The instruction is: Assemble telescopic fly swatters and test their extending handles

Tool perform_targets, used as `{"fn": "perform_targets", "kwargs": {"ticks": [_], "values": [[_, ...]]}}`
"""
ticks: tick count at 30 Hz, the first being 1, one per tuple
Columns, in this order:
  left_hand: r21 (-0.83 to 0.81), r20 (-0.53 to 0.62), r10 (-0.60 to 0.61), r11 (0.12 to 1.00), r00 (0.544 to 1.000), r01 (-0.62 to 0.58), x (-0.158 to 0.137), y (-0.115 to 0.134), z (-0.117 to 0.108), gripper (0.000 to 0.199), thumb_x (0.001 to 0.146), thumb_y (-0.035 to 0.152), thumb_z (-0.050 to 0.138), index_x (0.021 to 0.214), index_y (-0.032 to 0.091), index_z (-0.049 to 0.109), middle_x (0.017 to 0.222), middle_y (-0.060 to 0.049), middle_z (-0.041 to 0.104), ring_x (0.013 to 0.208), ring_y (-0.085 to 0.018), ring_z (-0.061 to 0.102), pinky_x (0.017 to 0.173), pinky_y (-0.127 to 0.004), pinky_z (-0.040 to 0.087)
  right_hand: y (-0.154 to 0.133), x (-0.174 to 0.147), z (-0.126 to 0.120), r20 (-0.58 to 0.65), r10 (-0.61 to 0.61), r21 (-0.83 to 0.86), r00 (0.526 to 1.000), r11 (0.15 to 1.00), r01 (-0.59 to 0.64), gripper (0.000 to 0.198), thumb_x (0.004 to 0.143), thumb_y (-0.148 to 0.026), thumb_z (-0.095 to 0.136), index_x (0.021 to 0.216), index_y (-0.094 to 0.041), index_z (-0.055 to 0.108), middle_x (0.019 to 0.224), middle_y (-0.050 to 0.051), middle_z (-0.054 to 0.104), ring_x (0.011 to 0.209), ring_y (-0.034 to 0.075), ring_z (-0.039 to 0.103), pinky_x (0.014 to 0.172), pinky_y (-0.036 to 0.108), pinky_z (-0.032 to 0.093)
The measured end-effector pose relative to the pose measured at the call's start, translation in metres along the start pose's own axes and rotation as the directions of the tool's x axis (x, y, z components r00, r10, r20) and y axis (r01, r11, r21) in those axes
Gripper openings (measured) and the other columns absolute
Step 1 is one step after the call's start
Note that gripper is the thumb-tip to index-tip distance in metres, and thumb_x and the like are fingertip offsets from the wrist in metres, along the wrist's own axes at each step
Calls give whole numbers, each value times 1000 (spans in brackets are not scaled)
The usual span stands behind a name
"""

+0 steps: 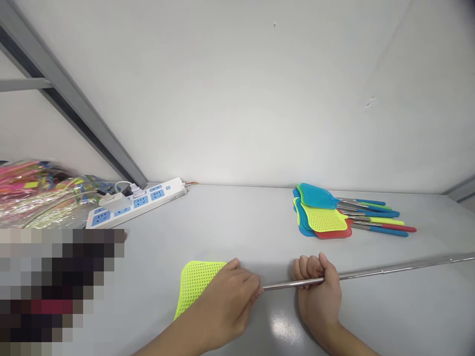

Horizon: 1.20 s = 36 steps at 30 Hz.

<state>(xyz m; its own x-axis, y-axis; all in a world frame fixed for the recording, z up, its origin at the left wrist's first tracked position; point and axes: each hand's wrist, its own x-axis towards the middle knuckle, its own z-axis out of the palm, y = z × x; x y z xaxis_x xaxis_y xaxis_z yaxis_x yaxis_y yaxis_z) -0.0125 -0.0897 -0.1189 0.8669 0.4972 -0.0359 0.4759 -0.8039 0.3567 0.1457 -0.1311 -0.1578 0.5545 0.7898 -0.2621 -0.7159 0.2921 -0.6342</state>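
Note:
A yellow-green fly swatter [200, 278] with a perforated paddle and a long, thin metal shaft lies across the front, its shaft drawn out far to the right past the frame edge. My left hand [233, 296] is closed where paddle and shaft meet, covering the joint and part of the paddle. Farther along, my right hand [319, 294] wraps its fingers around the metal shaft, with a bare stretch of shaft between both hands. The swatter's handle end is out of view.
Behind my right hand lies a pile of blue, green, yellow and red fly swatters [322, 217], handles pointing right. A white power strip [148, 198] with plugs sits at back left. Plastic-wrapped colourful items [48, 193] are farther left. A pixelated patch hides the lower left corner.

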Motion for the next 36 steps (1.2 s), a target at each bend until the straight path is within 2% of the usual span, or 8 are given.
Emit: {"fn": "perform_targets", "kwargs": {"ticks": [5,11,22,32,36], "values": [[31,-12,15,999,1000,-15,1,2,3,20,83,14,27,64,19,30,61,3,48,53,-12,37,65,-29,28,4,-5,0,20,35,-8,999,999,-35,41,81,-33,36,47,-18,16,46,-6,9,42,11,14,41,29,14],[60,-12,13,998,1000,-12,3,5,5,20,84,15,26,65,19,31,61,2,50,53,-12,37,64,-29,27,4,-5,1,-15,66,51,998,997,-65,42,78,-36,40,47,-19,18,46,-6,10,42,10,14,41,28,13],[70,0,15,997,1000,-15,3,4,5,20,84,15,25,65,19,32,62,3,49,54,-12,36,64,-28,27,7,-9,0,8,88,87,996,992,-88,40,78,-32,41,45,-18,22,44,-6,12,41,10,15,41,28,14],[60,-2,37,998,999,-37,2,5,6,19,83,14,26,65,19,31,60,3,49,52,-11,36,65,-28,28,12,-17,2,52,168,-5,984,986,-168,42,77,-36,42,44,-19,23,42,-6,14,38,9,18,38,25,15],[55,-20,40,998,999,-39,1,4,4,19,82,13,27,65,19,30,60,3,49,53,-11,37,64,-28,28,18,-19,-1,109,240,-170,965,961,-220,43,76,-41,44,43,-19,26,42,-7,19,35,6,17,34,22,12]]}}
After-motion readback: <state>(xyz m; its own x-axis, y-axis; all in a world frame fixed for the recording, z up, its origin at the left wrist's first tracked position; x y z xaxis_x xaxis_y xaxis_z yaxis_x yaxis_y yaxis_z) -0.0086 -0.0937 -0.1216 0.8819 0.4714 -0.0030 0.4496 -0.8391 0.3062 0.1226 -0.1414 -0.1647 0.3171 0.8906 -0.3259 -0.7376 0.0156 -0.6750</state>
